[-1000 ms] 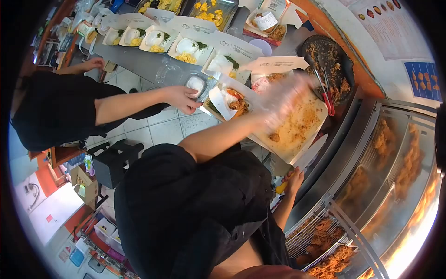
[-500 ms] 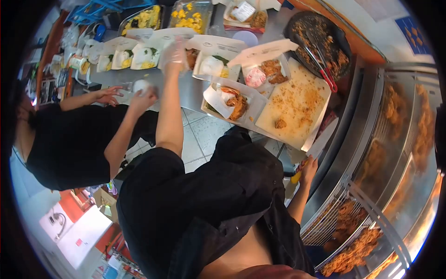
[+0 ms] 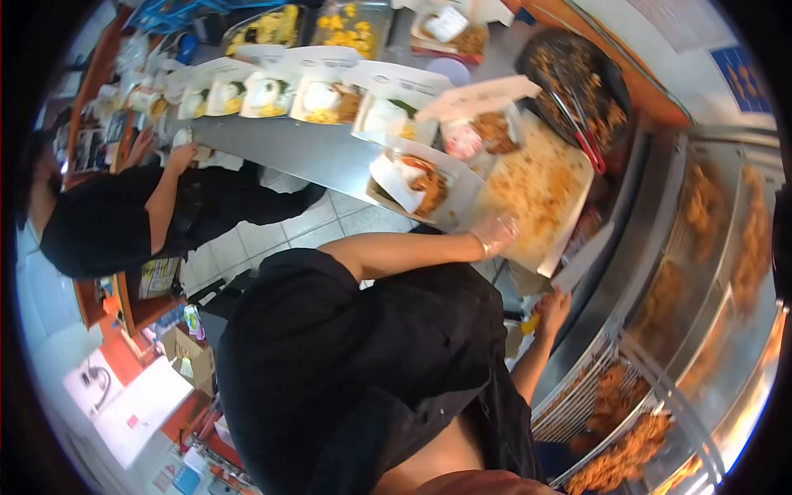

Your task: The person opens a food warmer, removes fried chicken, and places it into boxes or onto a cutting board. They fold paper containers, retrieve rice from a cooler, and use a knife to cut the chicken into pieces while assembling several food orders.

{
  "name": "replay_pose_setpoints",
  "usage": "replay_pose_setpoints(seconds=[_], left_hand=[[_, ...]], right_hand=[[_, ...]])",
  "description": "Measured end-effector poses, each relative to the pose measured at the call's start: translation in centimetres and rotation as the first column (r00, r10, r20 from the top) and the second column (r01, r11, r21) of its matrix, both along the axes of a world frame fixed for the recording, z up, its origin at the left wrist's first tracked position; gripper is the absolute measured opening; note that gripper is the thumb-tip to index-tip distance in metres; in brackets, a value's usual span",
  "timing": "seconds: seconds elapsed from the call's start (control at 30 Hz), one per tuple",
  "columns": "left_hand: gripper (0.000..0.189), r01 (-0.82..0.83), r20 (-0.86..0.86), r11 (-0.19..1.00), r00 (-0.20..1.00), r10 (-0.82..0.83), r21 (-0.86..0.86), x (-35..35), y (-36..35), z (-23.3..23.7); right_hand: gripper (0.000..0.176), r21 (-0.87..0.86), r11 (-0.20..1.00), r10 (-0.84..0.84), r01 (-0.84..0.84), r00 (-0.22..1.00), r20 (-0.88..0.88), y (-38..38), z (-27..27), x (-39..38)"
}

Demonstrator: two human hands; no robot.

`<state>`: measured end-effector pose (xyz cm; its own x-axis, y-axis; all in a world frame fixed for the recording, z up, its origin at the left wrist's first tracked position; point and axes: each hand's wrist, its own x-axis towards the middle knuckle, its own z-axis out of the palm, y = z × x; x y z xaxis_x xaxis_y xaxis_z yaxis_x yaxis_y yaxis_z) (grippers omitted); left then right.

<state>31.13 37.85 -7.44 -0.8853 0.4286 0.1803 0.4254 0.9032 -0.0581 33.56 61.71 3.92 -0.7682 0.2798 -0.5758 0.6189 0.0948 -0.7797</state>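
Observation:
My left hand [image 3: 497, 233], in a clear plastic glove, is over the near edge of the cutting board [image 3: 540, 186], which is strewn with brown crumbs. Its fingers are blurred, and the spot where a small piece of fried chicken lay is hidden under it. My right hand [image 3: 553, 312] grips a knife [image 3: 584, 262] by its handle, the broad blade pointing up beside the board. Left of the board stands an open box with fried chicken [image 3: 429, 186]. Behind it another open box holds brown chicken pieces [image 3: 493, 132] and a red-and-white round item [image 3: 462, 141].
Open meal boxes [image 3: 322, 97] with rice line the steel counter [image 3: 289, 148]. Trays of yellow food [image 3: 342, 29] stand behind. A black pan [image 3: 577, 74] with red-handled tongs [image 3: 590, 153] is at back right. A heated cabinet [image 3: 660, 272] of fried chicken borders my right. A co-worker [image 3: 107, 219] stands left.
My left hand has swung right from the row of boxes to the cutting board. Brown sliced chicken now shows in the box it left. The co-worker has moved farther left. The knife stays in my right hand.

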Motion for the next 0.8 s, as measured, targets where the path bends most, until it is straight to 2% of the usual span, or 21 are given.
replay_pose_setpoints(seconds=[0.03, 0.07, 0.1, 0.13, 0.2, 0.23, 0.27, 0.3, 0.33, 0.37, 0.4, 0.43, 0.47, 0.53, 0.6, 0.63, 0.67, 0.7, 0.73, 0.77, 0.8], left_hand=[[0.02, -0.019, 0.0, 1.0, 1.0, 0.019, -0.02, -0.3, -1.7, 3.3], [0.017, -0.12, 0.281, 0.944, 0.959, 0.031, 0.307, -0.9, -3.7, 9.9], [0.015, -0.294, 0.529, 0.773, 0.847, -0.061, 0.561, -0.9, -5.1, 13.5], [0.016, -0.391, 0.584, 0.602, 0.796, -0.158, 0.696, -0.9, -5.9, 13.5], [0.018, -0.221, 0.362, 0.556, 0.919, -0.157, 0.801, -0.9, -11.1, 21.7], [0.014, -0.189, 0.254, 0.432, 0.962, -0.099, 0.882, -0.8, -14.0, 24.1], [0.02, -0.111, 0.123, 0.292, 0.992, -0.021, 0.95, -0.8, -17.0, 25.1], [0.009, -0.511, 0.51, -0.01, 0.856, 0.081, 0.86, 0.0, -19.8, 28.9], [0.019, -0.382, 0.424, -0.364, 0.905, 0.041, 0.849, 0.2, -24.3, 25.9], [0.034, -0.366, 0.428, -0.23, 0.831, 0.354, 0.902, 0.5, -27.2, 26.4], [0.046, -0.38, 0.41, -0.16, 0.789, 0.458, 0.911, 0.7, -31.2, 23.9], [0.05, -0.399, 0.381, -0.091, 0.748, 0.544, 0.913, 0.6, -34.6, 21.8], [0.058, -0.477, 0.393, -0.018, 0.701, 0.595, 0.879, 0.5, -39.1, 16.9], [0.065, -0.704, 0.56, 0.006, 0.57, 0.601, 0.71, -0.5, -42.3, 12.1], [0.074, -0.848, 0.339, 0.358, 0.495, 0.8, 0.391, -1.1, -42.5, 9.9], [0.071, -0.797, 0.246, 0.406, 0.546, 0.801, 0.448, -0.9, -43.4, 8.2], [0.066, -0.695, 0.163, 0.503, 0.655, 0.738, 0.514, -0.7, -44.6, 7.3], [0.049, -0.582, -0.278, 0.803, 0.757, 0.592, 0.126, -1.4, -45.9, 8.3], [0.047, -0.666, -0.216, 0.525, 0.493, 0.843, 0.53, -4.6, -41.1, 11.6], [0.043, -0.534, -0.651, 0.846, 0.641, 0.407, 0.003, -7.0, -41.3, 13.7], [0.042, -0.355, -0.181, 0.576, 0.717, 0.673, 0.736, -8.5, -31.1, 22.0]], right_hand=[[0.028, 0.003, 1.0, 0.0, 0.0, 1.0, 0.011, -0.1, 0.3, 0.1], [0.027, -0.021, 1.0, 0.021, -0.02, 1.0, 0.011, 0.2, -0.1, 0.1], [0.026, -0.039, 0.999, 0.034, -0.033, 0.999, 0.016, 0.7, -0.4, 0.4], [0.026, -0.045, 0.998, 0.034, -0.033, 0.999, 0.016, 0.7, -0.4, 0.6], [0.02, -0.024, 1.0, 0.005, -0.003, 0.998, 0.063, 0.6, -0.6, 0.4], [0.02, -0.028, 1.0, -0.008, 0.01, 0.998, 0.061, 0.6, -0.7, 0.2], [0.023, -0.047, 0.999, 0.008, -0.007, 0.999, 0.039, 0.5, -0.9, 0.2], [0.026, -0.064, 0.998, 0.024, -0.023, 1.0, 0.019, 0.6, -1.0, 0.4], [0.026, -0.069, 0.998, 0.009, -0.007, 1.0, 0.021, 0.7, -1.0, 0.8], [0.025, -0.068, 0.998, 0.01, -0.008, 0.999, 0.033, 0.6, -1.2, 0.8], [0.024, -0.069, 0.998, 0.011, -0.008, 0.999, 0.04, 0.5, -1.4, 0.6], [0.024, -0.079, 0.997, -0.007, 0.009, 1.0, 0.026, 0.3, -1.2, 0.6], [0.02, -0.069, 0.997, 0.02, -0.019, 1.0, 0.012, 0.1, -0.6, 0.8], [0.016, -0.059, 0.998, 0.017, -0.018, 1.0, -0.015, 0.8, -0.4, 1.8], [0.016, -0.034, 0.999, 0.04, -0.041, 0.999, -0.034, 2.4, -1.2, 3.0], [0.022, 0.032, 0.995, 0.097, -0.096, 0.993, -0.061, 3.1, -1.1, 3.8], [0.023, 0.126, 0.984, 0.137, -0.125, 0.986, -0.091, 4.5, -1.7, 4.9], [0.029, 0.421, 0.885, 0.272, -0.2, 0.955, -0.116, 5.9, -2.9, 6.4], [0.034, 0.547, 0.832, 0.268, -0.095, 0.931, -0.246, 7.3, -6.9, 8.3], [0.04, 0.787, 0.616, 0.471, -0.019, 0.81, -0.349, 7.6, -7.1, 9.4], [0.044, 0.661, 0.74, 0.334, -0.121, 0.92, -0.206, 6.8, -3.3, 10.6]])
